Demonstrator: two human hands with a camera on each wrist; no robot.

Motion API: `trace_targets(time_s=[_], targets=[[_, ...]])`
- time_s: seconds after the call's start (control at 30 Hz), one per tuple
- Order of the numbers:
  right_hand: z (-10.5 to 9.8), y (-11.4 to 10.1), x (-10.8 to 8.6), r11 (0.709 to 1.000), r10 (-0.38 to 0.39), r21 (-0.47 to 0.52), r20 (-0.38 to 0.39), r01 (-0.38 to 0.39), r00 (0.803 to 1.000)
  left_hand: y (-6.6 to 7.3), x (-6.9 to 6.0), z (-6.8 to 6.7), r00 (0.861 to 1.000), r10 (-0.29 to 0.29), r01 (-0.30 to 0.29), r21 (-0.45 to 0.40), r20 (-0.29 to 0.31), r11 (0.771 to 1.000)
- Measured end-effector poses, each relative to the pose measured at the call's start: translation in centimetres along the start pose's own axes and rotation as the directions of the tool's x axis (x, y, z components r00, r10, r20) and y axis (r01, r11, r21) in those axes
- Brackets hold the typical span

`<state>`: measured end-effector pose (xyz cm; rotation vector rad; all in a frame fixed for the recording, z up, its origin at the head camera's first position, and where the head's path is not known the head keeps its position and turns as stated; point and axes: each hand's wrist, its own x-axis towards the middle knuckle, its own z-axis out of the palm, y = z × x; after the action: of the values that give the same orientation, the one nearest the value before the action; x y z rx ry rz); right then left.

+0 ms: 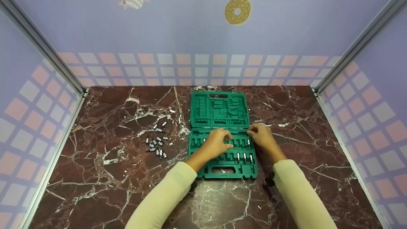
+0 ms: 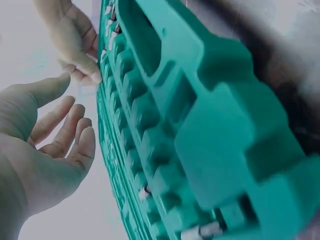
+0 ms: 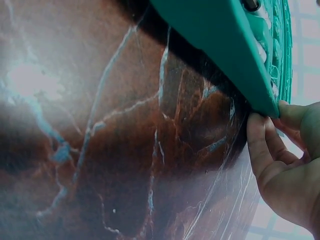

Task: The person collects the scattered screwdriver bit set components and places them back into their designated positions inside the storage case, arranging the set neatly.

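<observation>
An opened green plastic socket case (image 1: 222,175) lies on the marbled table, its lid (image 1: 203,109) folded back. Several silver bit sockets (image 1: 244,157) sit in its slots, mostly at the right. Over the middle of the case hovers my left hand (image 1: 217,143), its fingers loosely bent; the left wrist view shows this hand (image 2: 50,145) with nothing in it. At the case's right edge near the hinge, my right hand (image 1: 262,136) grips the rim. In the right wrist view, the thumb and fingers of that hand (image 3: 292,175) pinch the green corner (image 3: 267,102).
Left of the case, several loose bit sockets (image 1: 159,139) are scattered on the dark red marbled tabletop (image 1: 111,178). Patterned panels (image 1: 203,68) enclose the table at the back and both sides.
</observation>
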<state>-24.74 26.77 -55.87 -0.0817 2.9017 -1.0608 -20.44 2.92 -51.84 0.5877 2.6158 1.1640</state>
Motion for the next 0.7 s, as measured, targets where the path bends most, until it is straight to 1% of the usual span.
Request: trace_targets(time_s=[0.17,0.47,0.6,0.7], targets=[[-0.1,0.1,0.0,1.0,-0.022,-0.002,-0.004,0.022,1.0,-0.7,-0.6,-1.4,0.999,0.011,-0.012,-0.034,-0.033,0.999],[0.0,0.2,0.1,1.0,-0.024,0.012,0.009,0.024,1.0,-2.2,-2.3,-4.7,0.996,0.028,-0.034,-0.069,-0.09,0.997],[0.0,0.1,0.0,0.999,-0.039,0.02,-0.002,0.039,0.999,-3.1,-3.2,-6.1,0.992,0.025,-0.036,-0.096,-0.122,0.995],[0.1,0.1,-0.1,0.998,-0.051,0.023,-0.009,0.051,0.999,-3.9,-3.8,-7.2,0.988,0.009,-0.026,-0.111,-0.153,0.993]])
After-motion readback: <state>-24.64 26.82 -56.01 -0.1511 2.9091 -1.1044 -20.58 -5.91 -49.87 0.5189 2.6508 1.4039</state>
